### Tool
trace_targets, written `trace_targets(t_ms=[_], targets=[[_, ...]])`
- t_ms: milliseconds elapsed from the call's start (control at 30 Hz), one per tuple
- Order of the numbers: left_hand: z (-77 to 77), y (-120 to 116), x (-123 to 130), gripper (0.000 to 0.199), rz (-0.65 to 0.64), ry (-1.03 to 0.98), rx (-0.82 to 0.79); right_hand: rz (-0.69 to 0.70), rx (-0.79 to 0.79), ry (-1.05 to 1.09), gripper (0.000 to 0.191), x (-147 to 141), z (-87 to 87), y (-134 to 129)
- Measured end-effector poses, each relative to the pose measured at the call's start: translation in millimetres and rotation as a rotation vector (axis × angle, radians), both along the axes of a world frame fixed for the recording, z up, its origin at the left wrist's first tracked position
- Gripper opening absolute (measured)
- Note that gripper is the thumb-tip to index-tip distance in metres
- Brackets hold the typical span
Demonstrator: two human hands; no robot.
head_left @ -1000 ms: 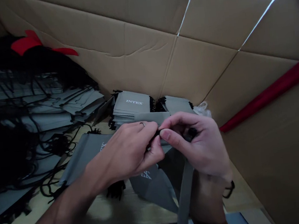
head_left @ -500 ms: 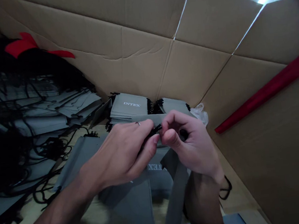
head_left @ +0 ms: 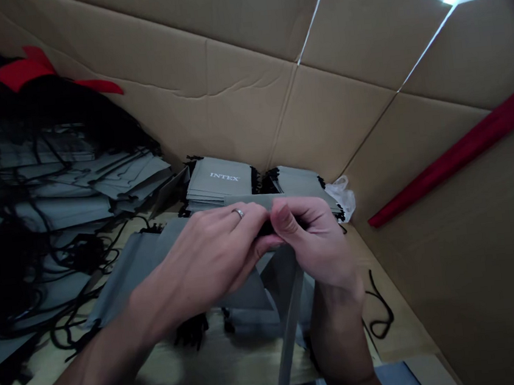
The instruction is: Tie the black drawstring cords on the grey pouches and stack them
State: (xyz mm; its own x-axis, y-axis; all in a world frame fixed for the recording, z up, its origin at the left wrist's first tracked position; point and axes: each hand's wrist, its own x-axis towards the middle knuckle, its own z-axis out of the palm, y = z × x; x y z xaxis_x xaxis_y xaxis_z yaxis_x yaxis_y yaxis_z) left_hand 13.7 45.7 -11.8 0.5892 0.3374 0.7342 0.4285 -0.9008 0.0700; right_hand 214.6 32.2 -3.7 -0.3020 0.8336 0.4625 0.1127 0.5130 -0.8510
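My left hand (head_left: 214,246), with a ring on one finger, is closed in a pinch near the middle of the view. Its fingertips meet those of my right hand (head_left: 319,241), which is curled closed with the thumb on top. Between them shows a bit of black cord (head_left: 265,229), mostly covered by the fingers. From under my hands hangs a grey fabric piece (head_left: 292,329), seen edge-on as a narrow strip. More grey fabric (head_left: 253,294) lies below my left hand.
A grey pouch stack marked INTEX (head_left: 223,174) stands behind my hands, with another grey stack (head_left: 299,179) beside it. Grey pouches with tangled black cords (head_left: 80,254) heap at left. Cardboard walls (head_left: 239,108) enclose the table (head_left: 203,376). A loose cord (head_left: 382,314) lies right.
My right hand has moved slightly left and closed against my left fingertips, covering the cord ends. The grey fabric below has shifted, and its INTEX print no longer shows.
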Motion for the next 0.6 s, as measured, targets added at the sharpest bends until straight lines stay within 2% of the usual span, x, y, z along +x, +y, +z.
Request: trace_targets(t_ms=[200,467,533,600], targets=[[0.1,1.3,4.5,0.026,-0.077,-0.003,-0.032,-0.035,-0.097,0.028,0.055,-1.5,-3.6,-0.7],[3.2,-1.5,1.8,0.02,-0.258,-0.137,-0.137,0.144,-0.216,0.259,0.053,-12.2,-4.7,-2.2],[4.0,-3.0,-0.6,0.017,-0.27,-0.161,-0.204,0.158,-0.21,0.307,0.052,-13.5,-7.4,-1.7],[6.0,-4.3,-3.4,0.014,-0.274,-0.175,-0.322,0.114,-0.162,0.331,0.05,-12.3,-10.0,-1.1]])
